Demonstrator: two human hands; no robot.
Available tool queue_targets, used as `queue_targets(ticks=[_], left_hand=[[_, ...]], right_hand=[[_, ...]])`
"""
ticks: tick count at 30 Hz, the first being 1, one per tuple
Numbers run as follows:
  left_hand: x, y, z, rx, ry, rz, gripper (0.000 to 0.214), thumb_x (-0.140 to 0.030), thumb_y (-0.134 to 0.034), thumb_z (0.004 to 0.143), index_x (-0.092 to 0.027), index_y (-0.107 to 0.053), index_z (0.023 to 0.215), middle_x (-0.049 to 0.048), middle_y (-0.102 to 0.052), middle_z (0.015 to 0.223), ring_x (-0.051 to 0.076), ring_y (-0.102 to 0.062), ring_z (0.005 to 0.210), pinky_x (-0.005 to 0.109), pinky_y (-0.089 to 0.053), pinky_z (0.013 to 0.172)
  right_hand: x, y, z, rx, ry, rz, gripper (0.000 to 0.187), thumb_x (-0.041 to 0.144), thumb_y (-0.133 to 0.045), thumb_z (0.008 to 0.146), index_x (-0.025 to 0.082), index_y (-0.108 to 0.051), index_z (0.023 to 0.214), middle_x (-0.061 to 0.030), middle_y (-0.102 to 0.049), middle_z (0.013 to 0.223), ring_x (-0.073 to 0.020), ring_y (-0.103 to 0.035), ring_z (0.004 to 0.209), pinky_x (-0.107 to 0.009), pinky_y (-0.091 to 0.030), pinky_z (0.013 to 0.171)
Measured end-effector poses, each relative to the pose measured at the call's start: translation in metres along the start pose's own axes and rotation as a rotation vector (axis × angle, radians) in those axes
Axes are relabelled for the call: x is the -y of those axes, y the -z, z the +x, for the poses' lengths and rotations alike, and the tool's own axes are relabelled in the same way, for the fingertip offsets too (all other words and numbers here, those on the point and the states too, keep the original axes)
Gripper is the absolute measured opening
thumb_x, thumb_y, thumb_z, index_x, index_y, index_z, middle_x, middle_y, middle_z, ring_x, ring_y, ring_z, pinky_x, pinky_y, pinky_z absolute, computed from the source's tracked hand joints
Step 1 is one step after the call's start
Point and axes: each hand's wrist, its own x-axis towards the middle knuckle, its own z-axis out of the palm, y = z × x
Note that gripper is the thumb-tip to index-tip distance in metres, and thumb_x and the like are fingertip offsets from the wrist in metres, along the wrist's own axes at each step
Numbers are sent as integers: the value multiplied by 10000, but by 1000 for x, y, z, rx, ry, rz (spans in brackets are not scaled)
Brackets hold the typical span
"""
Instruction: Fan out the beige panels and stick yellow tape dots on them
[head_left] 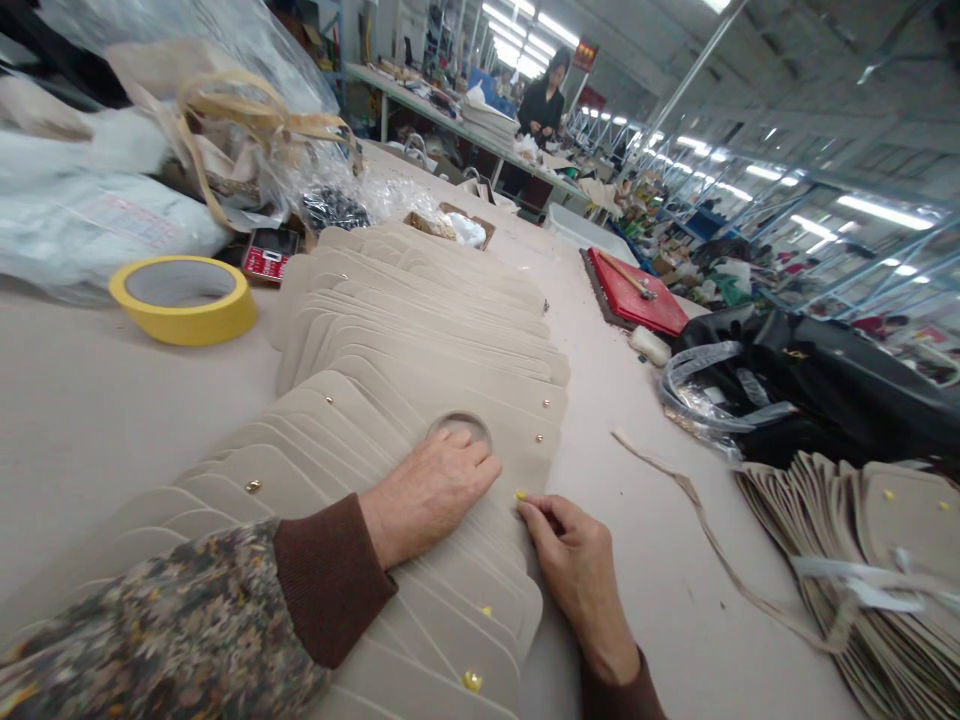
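Note:
Fanned, overlapping beige leather-like panels [420, 360] with rounded corners run up the table; small metal studs [253, 486] sit in some of them. My left hand [431, 490] lies over the panels, its fingers curled onto a round ring-shaped thing [480, 428], perhaps a tape roll or shallow dish; the fingertips are partly hidden. At the panels' right edge, my right hand [577, 560] is closed in a pinch at a small yellow piece [520, 495]. Below, more yellow pieces [472, 681] sit on the panels, one of them over a stud.
Yellow tape [184, 330] lies at left by a red-and-black device [268, 256] and plastic bags [82, 220]. At right are a red board [645, 300] with a hammer [626, 275], a black bag [825, 370] and a tied panel bundle [817, 540]. A person [546, 105] stands behind.

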Motion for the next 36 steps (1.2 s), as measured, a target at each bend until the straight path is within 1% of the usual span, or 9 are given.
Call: queue_targets(ticks=[5, 10, 14, 18, 22, 24, 27, 33, 36], left_hand=[[0, -1, -1, -37, -57, -25, 153, -119, -449, 933, -168, -539, 820, 55, -553, 790, 218, -462, 768, 341, -403, 715], [-1, -1, -3, -96, -74, -41, 173, -99, -412, 937, -166, -542, 845, 52, -554, 808, 218, -482, 760, 345, -430, 708], [-2, -3, -7, -173, -108, -155, 179, -106, -381, 961, -175, -545, 951, 16, -575, 805, 172, -537, 719, 280, -453, 658], [0, -10, -11, -275, -160, -266, 195, -142, -395, 979, -168, -529, 1118, 17, -646, 848, 136, -623, 770, 238, -501, 700], [0, -15, -13, -303, -148, -240, 403, -173, -409, 989, -158, -358, 1389, 40, -695, 890, 145, -674, 787, 246, -545, 704], [-1, -15, -14, -291, -135, -196, 437, -199, -406, 998, -140, -306, 1420, 50, -704, 872, 161, -686, 764, 261, -555, 670], [-4, -16, -13, -306, -148, -183, 383, -235, -396, 1007, -122, -338, 1369, 66, -710, 877, 180, -698, 750, 275, -556, 632], [-7, -17, -12, -299, -155, -236, 296, -182, -400, 992, -127, -386, 1283, 56, -690, 850, 174, -683, 735, 262, -509, 598], [-8, -15, -11, -226, -133, -270, 104, -166, -426, 976, -155, -496, 1052, 7, -627, 751, 152, -624, 655, 252, -442, 558]], right_hand=[[2, -10, 9, -95, 98, -173, 220, 297, -559, 872, 186, -704, 748, -42, -715, 724, -169, -648, 662, -260, -462, 657], [7, -9, 17, -80, 177, -237, 188, 250, -542, 859, 183, -708, 800, -30, -689, 714, -155, -615, 645, -249, -446, 655], [11, 2, 13, 72, 165, -177, 180, 240, -562, 856, 194, -703, 754, 3, -672, 680, -137, -596, 614, -232, -416, 617], [10, 10, 6, 224, 143, -107, 377, 311, -543, 899, 176, -630, 558, 28, -561, 511, -111, -491, 488, -228, -331, 484], [9, 9, 4, 17, 163, 57, 228, 292, -561, 902, 177, -709, 773, 1, -660, 676, -133, -578, 610, -229, -431, 575], [13, 6, 4, -94, 249, 135, 138, 250, -583, 890, 185, -701, 919, -22, -692, 798, -143, -614, 696, -243, -483, 655], [21, 3, 4, -146, 441, 149, 149, 170, -599, 870, 191, -660, 1005, -44, -693, 872, -148, -631, 750, -263, -514, 707], [29, -6, 4, -131, 607, -18, 154, 106, -510, 884, 200, -630, 864, -30, -685, 778, -145, -635, 716, -261, -504, 679], [28, -10, 3, -190, 595, -96, 156, 113, -499, 865, 192, -618, 802, -12, -647, 683, -132, -594, 602, -243, -469, 593]])
